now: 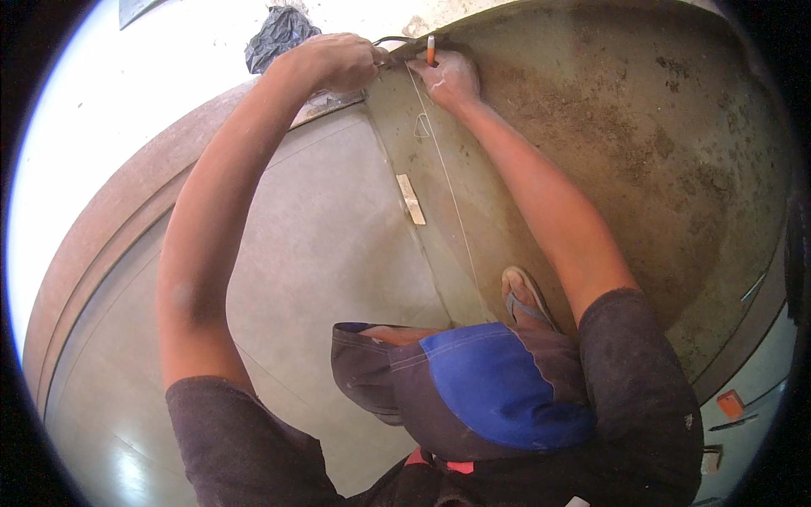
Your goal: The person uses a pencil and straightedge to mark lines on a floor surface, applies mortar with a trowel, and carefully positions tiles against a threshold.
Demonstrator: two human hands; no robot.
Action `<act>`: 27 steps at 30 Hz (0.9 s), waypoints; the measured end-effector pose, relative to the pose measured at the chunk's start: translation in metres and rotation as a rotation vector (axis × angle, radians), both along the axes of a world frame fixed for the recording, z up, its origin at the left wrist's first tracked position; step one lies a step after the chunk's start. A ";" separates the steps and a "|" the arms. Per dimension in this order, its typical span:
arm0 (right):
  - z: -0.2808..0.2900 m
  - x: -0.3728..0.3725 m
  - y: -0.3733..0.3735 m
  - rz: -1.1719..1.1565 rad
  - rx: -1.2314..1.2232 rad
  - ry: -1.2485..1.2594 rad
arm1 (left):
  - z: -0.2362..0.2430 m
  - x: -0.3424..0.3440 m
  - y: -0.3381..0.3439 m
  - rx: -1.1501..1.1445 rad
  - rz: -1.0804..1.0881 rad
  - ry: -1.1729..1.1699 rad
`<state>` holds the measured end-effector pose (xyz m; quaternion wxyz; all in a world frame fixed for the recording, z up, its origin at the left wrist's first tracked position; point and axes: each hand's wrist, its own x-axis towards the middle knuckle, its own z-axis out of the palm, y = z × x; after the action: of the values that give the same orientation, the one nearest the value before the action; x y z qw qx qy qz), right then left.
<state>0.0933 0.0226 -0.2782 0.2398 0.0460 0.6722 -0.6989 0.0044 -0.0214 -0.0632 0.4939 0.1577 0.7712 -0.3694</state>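
My left hand is closed at the top edge of the floor area, its fingers round a small dark item that I cannot make out. Just beside it, my right hand grips a short orange marker or pencil upright, fingertips close to a dark strip. A thin white string runs from near the fingertips down past my sandalled foot. A small wire triangle lies by the string, and a pale wood piece lies along the large grey tile's edge.
A grey tiled surface spans the left, bordered by a brown ledge. A crumpled black bag sits beyond it. Rough, stained screed covers the right. An orange block and a thin tool lie at lower right.
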 end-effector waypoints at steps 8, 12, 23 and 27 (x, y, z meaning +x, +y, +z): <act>-0.007 -0.003 0.001 -0.020 -0.070 0.010 | 0.001 -0.008 0.023 -0.040 0.148 -0.030; -0.008 -0.004 -0.002 -0.008 -0.057 0.049 | -0.011 -0.008 -0.003 -0.010 0.115 -0.014; -0.014 -0.004 0.009 -0.046 -0.108 0.074 | -0.006 -0.010 0.016 0.001 0.174 0.018; -0.001 0.004 0.024 -0.197 -0.181 0.016 | -0.006 -0.006 0.012 0.014 0.181 0.047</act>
<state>0.0969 0.0470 -0.2793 0.1680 0.0844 0.6005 -0.7772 -0.0012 -0.0097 -0.0688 0.5060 0.0819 0.7961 -0.3215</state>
